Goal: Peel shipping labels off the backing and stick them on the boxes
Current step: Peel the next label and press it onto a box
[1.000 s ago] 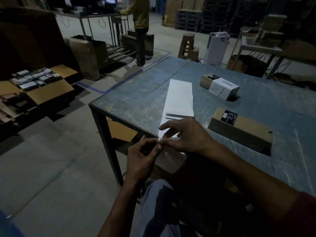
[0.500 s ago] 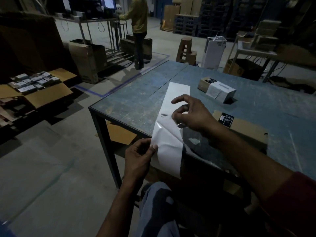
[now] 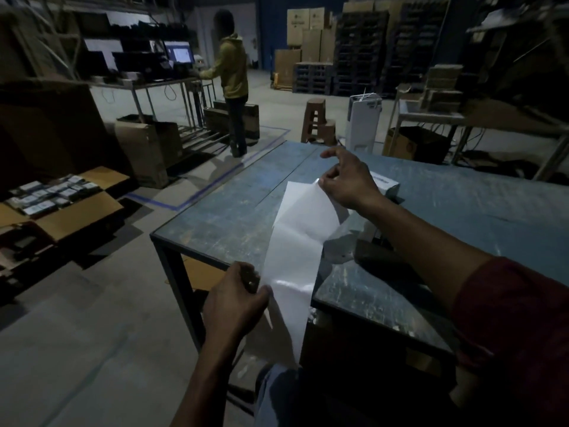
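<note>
A: What does the label look like?

B: A long white strip point(image 3: 294, 266), glossy, with a bright glare patch low down and a faint crease across it above the middle. Its upper part is a white label point(image 3: 311, 208) lifting away from a shiny, see-through backing point(image 3: 334, 241) that sags to the right of it.

A: And the boxes?

B: One white-wrapped box point(image 3: 386, 186) sits on the table just past the right hand, mostly hidden by it. A second, dark box point(image 3: 378, 257) lies under the right forearm; too dim to make out more.

A: How much room is there?

B: The blue, scratched table point(image 3: 462, 211) runs far and right, and its near-left corner sits right beside the strip. The strip's lower end hangs past the near edge, down towards the person's lap. Left of the table is bare concrete floor point(image 3: 92, 334), then an open carton of small packets point(image 3: 52, 195) at far left. A person in a yellow hoodie point(image 3: 232, 72) stands well apart at a far workbench.

A: Where are the hands?

B: The right hand point(image 3: 348, 183) is raised over the table, thumb and forefinger pinching the label's top right corner, the other fingers spread loosely. The left hand point(image 3: 237, 300) is near, off the table's edge, fingers curled, thumb nipping the strip's left edge. The strip stretches between them, tilted from near left to far right.
</note>
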`<state>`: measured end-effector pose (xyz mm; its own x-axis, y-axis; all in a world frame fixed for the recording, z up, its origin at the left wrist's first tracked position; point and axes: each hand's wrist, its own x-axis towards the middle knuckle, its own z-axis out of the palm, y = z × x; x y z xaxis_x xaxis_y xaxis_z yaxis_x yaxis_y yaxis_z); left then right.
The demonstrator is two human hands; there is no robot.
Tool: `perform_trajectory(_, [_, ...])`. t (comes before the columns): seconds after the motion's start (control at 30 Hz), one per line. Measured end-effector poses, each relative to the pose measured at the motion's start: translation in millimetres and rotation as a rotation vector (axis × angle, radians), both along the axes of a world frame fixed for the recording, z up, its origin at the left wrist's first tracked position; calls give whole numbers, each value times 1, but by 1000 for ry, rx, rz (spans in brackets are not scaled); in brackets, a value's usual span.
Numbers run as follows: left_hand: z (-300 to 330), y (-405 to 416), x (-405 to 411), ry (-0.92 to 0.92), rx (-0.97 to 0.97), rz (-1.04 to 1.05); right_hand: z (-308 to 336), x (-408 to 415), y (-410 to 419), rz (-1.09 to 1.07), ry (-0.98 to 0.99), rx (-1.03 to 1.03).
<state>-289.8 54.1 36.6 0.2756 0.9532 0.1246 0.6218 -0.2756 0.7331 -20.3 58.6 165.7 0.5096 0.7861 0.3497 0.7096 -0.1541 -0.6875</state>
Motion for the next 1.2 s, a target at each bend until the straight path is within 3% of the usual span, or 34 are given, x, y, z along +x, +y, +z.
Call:
perform_trajectory(0.07, [13, 12, 6, 14, 119, 36, 2, -1, 2, 58, -5, 8])
perform_trajectory(0.13, [35, 27, 20, -104, 212, 16, 0, -5, 2, 130, -16, 15])
perform_trajectory(0.23, [65, 53, 49, -270, 188, -172, -7, -10, 1, 216, -73, 7])
perform_trajectory(0.43, [43, 101, 66, 79, -81, -546, -10, -13, -6, 309, -106, -81])
perform_trajectory(0.6, [18, 105, 63, 278, 156, -656, -13, -10, -1, 304, -105, -115])
perform_trajectory(0.7, [17, 102, 66, 379, 168, -649, 0, -7, 4, 303, -98, -124])
perform_trajectory(0.87, [22, 102, 70, 382, 184, -673, 28, -3, 2, 324, -101, -102])
perform_trajectory(1.07, [16, 105, 71, 336, 46, -599, 56, 4, -8, 240, -123, 22])
perform_trajectory(1.2, [20, 103, 72, 425, 78, -618, 76, 6, -21, 188, -205, 112])
